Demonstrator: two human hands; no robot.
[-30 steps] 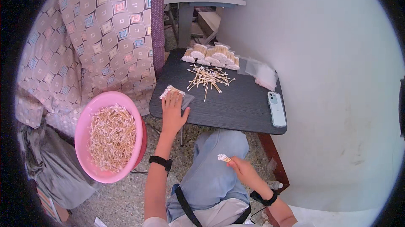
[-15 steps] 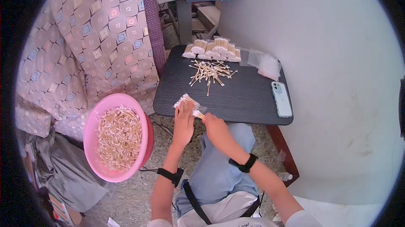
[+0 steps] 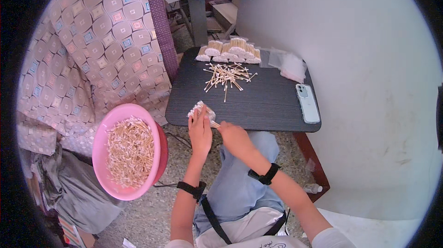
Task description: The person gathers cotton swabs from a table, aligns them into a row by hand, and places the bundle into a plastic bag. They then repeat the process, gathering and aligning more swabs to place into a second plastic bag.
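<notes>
At the near left edge of the black table, my left hand is closed over a clear bag of cotton swabs, whose white tips show past the fingers. My right hand pinches a few cotton swabs, their far ends at the bag's near side. How deep they sit in the bag is hidden by my left fingers. Beyond both hands lies a loose pile of cotton swabs. Behind that pile, filled bags of swabs are stacked along the far edge.
A pink tub full of loose cotton swabs stands left of the table. Clear plastic bags and a white phone lie on the table's right side. The wall rises close on the right; a patterned cloth hangs at left.
My right hand has come slightly closer to the bag, and less of the pinched swabs shows between the hands. My left hand keeps its hold. The whole view has shifted a little.
</notes>
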